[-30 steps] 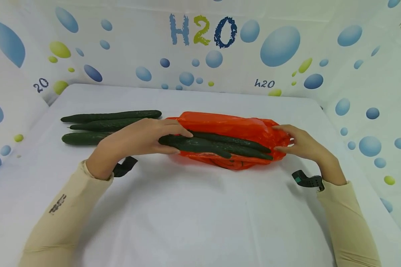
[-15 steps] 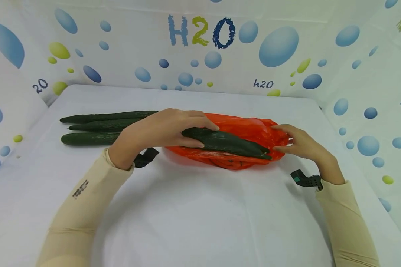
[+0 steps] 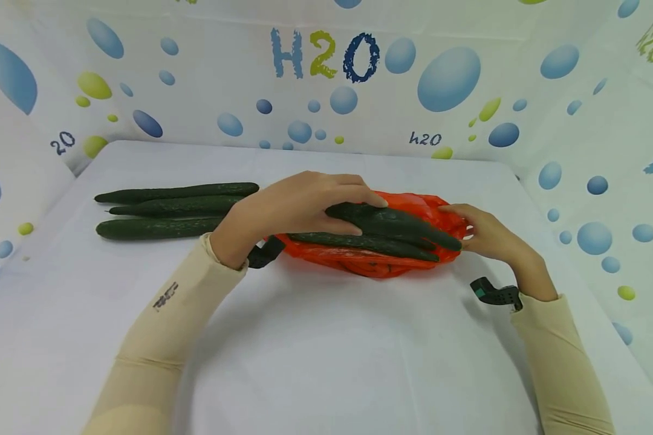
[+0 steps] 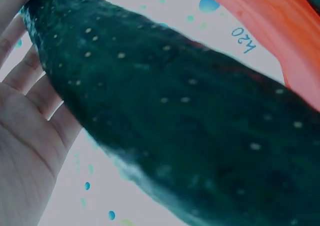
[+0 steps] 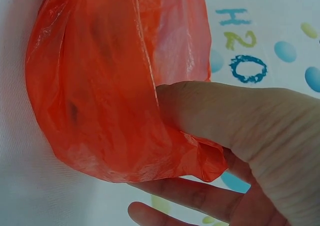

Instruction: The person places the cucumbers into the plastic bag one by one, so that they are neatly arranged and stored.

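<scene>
My left hand point(image 3: 361, 215) grips a dark green cucumber point(image 3: 399, 223) and holds it over an orange plastic bag point(image 3: 359, 261) lying flat on the white table point(image 3: 315, 350). In the left wrist view that cucumber point(image 4: 175, 116) fills the frame, with my fingers point(image 4: 32, 84) curled behind it. A second cucumber point(image 3: 359, 243) lies on the bag just below it. My right hand point(image 3: 459, 225) pinches the bag's right end; the right wrist view shows my thumb point(image 5: 210, 111) pressed into the crumpled orange plastic point(image 5: 100, 96).
Three more long cucumbers point(image 3: 168, 208) lie side by side on the table, left of the bag. Bubble-patterned walls point(image 3: 326, 66) enclose the table at the back and both sides. The white tabletop stretches toward me in front of the bag.
My left hand has carried its cucumber to the right along the bag, closer to my right hand. The right hand has kept its hold on the bag's end.
</scene>
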{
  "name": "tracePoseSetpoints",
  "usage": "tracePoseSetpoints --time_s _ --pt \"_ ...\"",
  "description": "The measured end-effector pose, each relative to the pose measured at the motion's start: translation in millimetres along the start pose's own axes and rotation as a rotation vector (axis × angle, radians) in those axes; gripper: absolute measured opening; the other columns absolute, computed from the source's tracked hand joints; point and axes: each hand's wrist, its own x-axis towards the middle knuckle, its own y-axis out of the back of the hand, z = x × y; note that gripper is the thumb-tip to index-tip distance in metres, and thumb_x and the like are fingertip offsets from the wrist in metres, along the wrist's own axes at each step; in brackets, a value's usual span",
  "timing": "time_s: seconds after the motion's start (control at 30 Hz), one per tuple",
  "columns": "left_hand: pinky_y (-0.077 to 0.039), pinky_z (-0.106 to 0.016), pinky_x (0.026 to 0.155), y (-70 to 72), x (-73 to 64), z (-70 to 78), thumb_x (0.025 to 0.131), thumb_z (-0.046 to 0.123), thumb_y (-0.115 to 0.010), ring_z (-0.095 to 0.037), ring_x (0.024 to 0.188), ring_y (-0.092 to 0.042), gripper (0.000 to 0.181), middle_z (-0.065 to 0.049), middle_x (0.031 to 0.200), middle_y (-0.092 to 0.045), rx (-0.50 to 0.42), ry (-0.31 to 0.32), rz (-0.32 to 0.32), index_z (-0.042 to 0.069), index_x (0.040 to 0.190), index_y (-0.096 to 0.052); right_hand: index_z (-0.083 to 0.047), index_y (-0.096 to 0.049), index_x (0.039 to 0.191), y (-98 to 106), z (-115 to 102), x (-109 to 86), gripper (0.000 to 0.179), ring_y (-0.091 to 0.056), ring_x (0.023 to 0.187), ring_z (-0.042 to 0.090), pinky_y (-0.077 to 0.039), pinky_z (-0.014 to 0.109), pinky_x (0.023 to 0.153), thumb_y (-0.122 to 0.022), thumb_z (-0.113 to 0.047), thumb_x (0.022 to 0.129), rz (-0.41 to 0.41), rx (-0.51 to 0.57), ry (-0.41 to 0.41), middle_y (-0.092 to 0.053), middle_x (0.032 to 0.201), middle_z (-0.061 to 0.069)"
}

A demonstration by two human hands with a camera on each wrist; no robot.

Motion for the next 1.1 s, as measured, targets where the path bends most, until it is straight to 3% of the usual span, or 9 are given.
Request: tracePoseSetpoints --time_s 0.23,0.43,0.6,0.8,1.1 --pt "-0.05 -0.024 0.091 -2.3 15.7 0.4 0.089 0.025 -0.072 -0.008 0.099 -0.063 0.042 0.002 0.119 -0.062 0.001 -0.054 0.009 0.014 0.128 -0.061 0.005 -0.043 0.139 -5 7 0.8 0.062 -0.047 0.118 0.044 -0.046 0.064 0.091 -0.073 -0.005 0.085 0.039 0.035 0.078 -0.047 0.137 0.028" --pt "-0.049 -0.021 0.092 0.3 27.5 13.5 0.09 0.029 -0.071 -0.008 0.099 -0.062 0.043 0.003 0.119 -0.061 0.011 -0.053 -0.022 0.018 0.131 -0.061 0.001 -0.048 0.138 -6 8 -1.3 0.057 -0.049 0.118 0.04 -0.042 0.065 0.095 -0.072 -0.006 0.086 0.065 0.052 0.081 -0.052 0.134 0.023" --pt "-0.049 -0.022 0.088 -9.3 35.7 17.9 0.091 0.03 -0.07 -0.009 0.094 -0.061 0.045 0.002 0.115 -0.061 0.001 -0.077 -0.036 0.018 0.133 -0.06 0.001 -0.043 0.142 -4 7 -4.8 0.058 -0.046 0.121 0.043 -0.045 0.064 0.092 -0.068 -0.007 0.09 0.037 0.053 0.03 -0.046 0.14 0.025" --pt "-0.049 -0.023 0.092 -24.9 42.8 11.2 0.091 0.029 -0.069 -0.01 0.101 -0.061 0.046 0.001 0.121 -0.061 -0.018 -0.052 -0.07 0.018 0.135 -0.059 0.0 -0.041 0.145 1 5 -1.8 0.067 -0.048 0.117 0.041 -0.049 0.06 0.09 -0.073 -0.011 0.087 0.009 0.029 -0.006 -0.045 0.141 0.023" --pt "-0.048 -0.022 0.093 -46.7 54.1 -6.5 0.093 0.028 -0.068 -0.012 0.103 -0.06 0.047 -0.001 0.12 -0.061 -0.014 -0.08 -0.009 0.017 0.137 -0.057 0.0 -0.041 0.144 4 2 -3.0 0.06 -0.047 0.119 0.041 -0.046 0.062 0.093 -0.068 -0.012 0.092 0.017 0.035 -0.009 -0.046 0.141 0.023"
